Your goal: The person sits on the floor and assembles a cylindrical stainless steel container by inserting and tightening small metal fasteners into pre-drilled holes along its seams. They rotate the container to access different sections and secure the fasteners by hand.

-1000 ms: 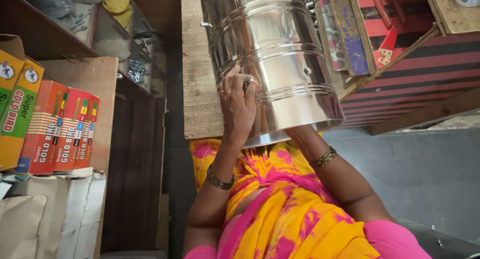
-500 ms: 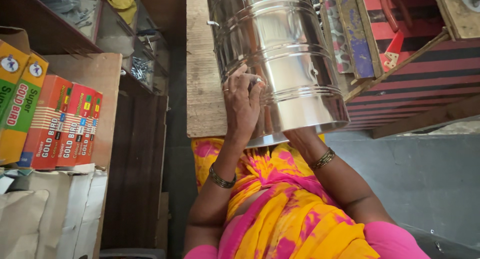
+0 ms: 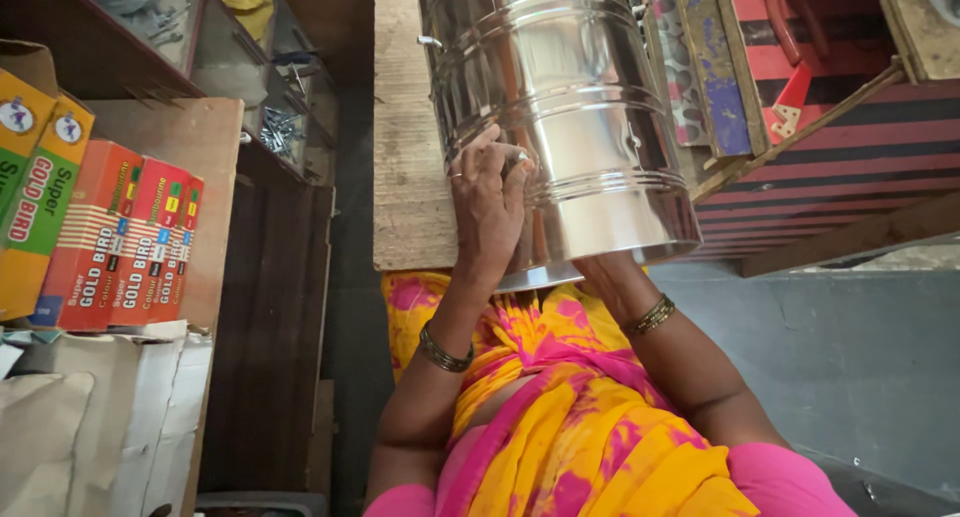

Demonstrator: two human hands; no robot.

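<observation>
Steel drum (image 3: 565,117): large, polished, ribbed cylinder, lying tilted across a wooden board (image 3: 405,177), open rim toward the person. Over the last second it has swung slightly rightward and nearer the camera; the hold looks kept, so the drum appears under steady control rather than being set down.

Wooden board: plank surface under and to the left of the grip, bearing the drum.

Cartons (image 3: 120,242): red, green and yellow boxes stacked well left of the grip, on a shelf.

Left hand (image 3: 488,192): spread flat against the drum's outer wall just above the rim, fingers curled onto the steel; pressed on, not closed round anything.

Right hand: hidden beneath or inside the drum's rim, only the wrist with bangle (image 3: 650,317) showing; its closure cannot be told.
</observation>
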